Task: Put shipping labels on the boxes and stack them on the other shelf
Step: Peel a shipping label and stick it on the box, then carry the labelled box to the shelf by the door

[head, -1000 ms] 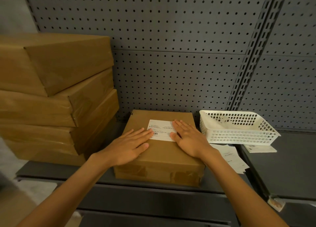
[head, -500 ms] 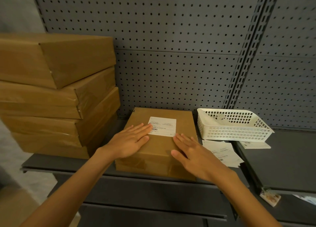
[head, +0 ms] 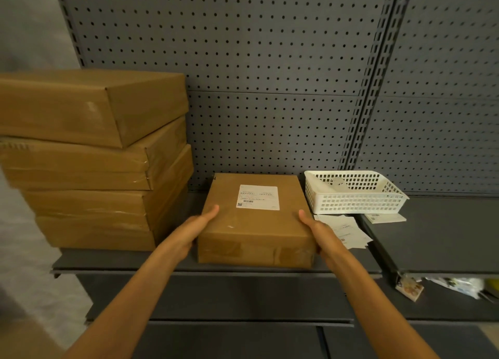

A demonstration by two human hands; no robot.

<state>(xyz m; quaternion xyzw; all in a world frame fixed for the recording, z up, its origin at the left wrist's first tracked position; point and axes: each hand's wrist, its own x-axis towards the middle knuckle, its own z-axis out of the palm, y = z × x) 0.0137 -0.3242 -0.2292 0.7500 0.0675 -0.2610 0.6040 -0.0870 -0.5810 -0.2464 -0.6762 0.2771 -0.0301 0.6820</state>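
A brown cardboard box (head: 256, 231) lies flat on the dark shelf (head: 121, 260), with a white shipping label (head: 258, 197) stuck on its top towards the back. My left hand (head: 189, 234) holds the box's left side, thumb lying along the top edge. On the opposite side, my right hand (head: 321, 235) holds it the same way. The fingers of both hands are hidden behind the box's sides. The box still rests on the shelf.
A stack of several brown boxes (head: 89, 156) fills the shelf's left end. A white plastic basket (head: 356, 196) stands right of the box, with loose label sheets (head: 345, 230) in front of it. Another dark shelf (head: 437, 237) adjoins on the right. Pegboard backs both.
Both hands left the label and the box's top, where they lay flat, and slid out to the box's left and right sides, taking hold there.
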